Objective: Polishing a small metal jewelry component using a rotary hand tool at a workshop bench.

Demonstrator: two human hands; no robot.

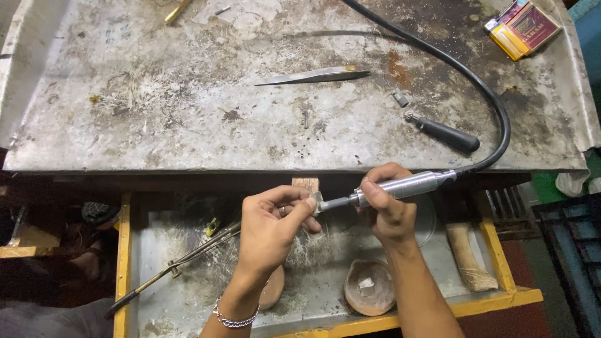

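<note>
We see one package only — a small flat box (523, 28), red and maroon with a yellow side, lying at the counter's (188, 119) far right corner.

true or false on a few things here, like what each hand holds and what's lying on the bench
1. The right hand holds a metal rotary handpiece joined to a black cable. True.
2. The left hand is empty and flat on the bench. False: it pinches a small metal piece at the tool's tip, over the tray.
3. Tweezers lie on the benchtop, apart from both hands. True.
4. The bracelet is on the right wrist. False: it is on the left wrist.
5. The black-handled tool is held in a hand. False: it lies loose on the benchtop beside the cable.
</note>
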